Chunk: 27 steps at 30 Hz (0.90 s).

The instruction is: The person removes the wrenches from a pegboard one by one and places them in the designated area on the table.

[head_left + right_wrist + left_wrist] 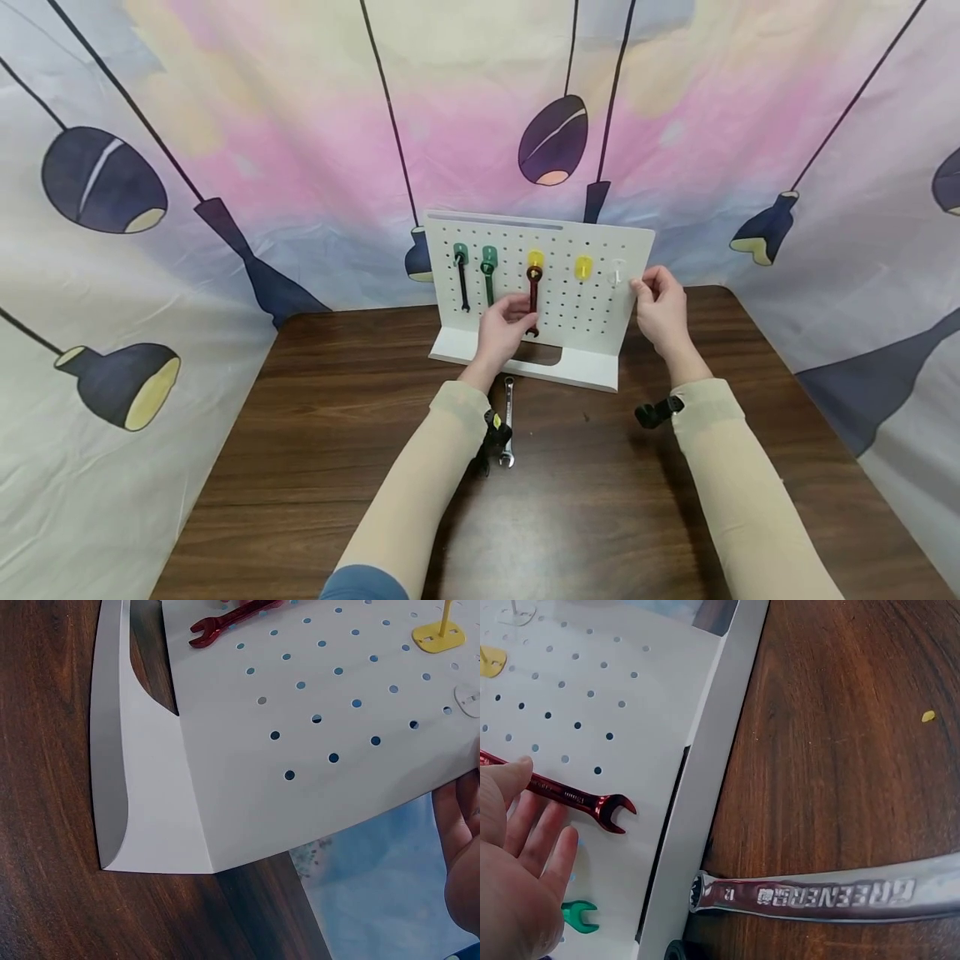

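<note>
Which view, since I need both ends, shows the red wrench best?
The head view: only it shows both ends of the red wrench, though small. The left wrist view shows the open end and some shank, closer; the right wrist view does too, near the top edge.

On one white pegboard point(596, 337), three hanging wrenches: one dark wrench point(462, 285) and one green wrench point(489, 286) toward the left edge, one red wrench point(534, 293) nearer the middle. On one brown tabletop point(345, 400), a single silver wrench point(509, 417) just off the pegboard's front edge, making four in all. Five hooks: two green hooks point(461, 249) near the pegboard's upper left corner, two yellow hooks point(583, 267) farther along, one clear hook point(617, 272) near the right edge.
</note>
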Each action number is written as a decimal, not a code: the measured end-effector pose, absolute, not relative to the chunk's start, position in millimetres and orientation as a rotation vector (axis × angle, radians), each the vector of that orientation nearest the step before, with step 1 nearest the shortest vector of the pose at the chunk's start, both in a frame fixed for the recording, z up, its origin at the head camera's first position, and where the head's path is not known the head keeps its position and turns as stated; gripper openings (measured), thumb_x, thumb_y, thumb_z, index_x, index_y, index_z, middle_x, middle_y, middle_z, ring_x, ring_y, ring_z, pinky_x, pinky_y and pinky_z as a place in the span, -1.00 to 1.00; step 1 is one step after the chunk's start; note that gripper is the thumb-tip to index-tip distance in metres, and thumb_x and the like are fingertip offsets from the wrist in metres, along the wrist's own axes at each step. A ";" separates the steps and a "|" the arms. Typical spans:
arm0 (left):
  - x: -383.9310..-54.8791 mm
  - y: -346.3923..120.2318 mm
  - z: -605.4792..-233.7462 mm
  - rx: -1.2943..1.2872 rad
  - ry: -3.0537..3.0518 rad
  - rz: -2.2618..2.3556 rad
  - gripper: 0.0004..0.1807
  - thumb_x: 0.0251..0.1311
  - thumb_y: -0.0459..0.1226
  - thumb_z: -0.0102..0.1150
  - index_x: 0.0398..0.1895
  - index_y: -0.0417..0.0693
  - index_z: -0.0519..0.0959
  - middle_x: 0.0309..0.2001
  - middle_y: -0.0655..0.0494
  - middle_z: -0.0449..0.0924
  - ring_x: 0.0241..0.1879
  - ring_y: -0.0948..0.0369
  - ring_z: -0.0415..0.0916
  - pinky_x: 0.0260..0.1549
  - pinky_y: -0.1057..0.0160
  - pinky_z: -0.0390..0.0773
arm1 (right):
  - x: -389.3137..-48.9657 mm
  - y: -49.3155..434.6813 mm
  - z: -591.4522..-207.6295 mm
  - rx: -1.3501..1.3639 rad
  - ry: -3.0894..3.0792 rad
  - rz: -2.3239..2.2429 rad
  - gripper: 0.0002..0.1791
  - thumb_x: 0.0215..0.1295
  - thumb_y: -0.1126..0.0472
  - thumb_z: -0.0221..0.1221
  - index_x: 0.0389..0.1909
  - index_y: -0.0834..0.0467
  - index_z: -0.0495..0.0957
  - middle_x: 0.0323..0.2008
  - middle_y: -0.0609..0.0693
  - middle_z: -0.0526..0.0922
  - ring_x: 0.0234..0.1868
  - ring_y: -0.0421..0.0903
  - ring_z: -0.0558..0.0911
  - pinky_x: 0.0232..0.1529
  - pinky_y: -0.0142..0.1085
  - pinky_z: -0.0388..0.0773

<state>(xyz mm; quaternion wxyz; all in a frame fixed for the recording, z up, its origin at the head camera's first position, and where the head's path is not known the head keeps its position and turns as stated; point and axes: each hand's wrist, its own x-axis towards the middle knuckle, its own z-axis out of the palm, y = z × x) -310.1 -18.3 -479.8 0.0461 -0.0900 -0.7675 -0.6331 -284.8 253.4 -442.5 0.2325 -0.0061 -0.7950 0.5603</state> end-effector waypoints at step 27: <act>-306.0 -20.0 -484.9 -0.238 -2.383 -1.952 -0.78 0.44 -0.33 0.37 0.09 -0.16 0.74 0.00 0.01 0.72 -0.05 0.15 0.61 -0.04 0.23 0.68 | -284.7 252.7 -446.1 -0.020 -2.154 1.540 -0.80 0.65 0.26 0.14 -0.18 0.32 0.45 -0.31 0.02 0.50 -0.30 -0.17 0.46 -0.34 -0.39 0.39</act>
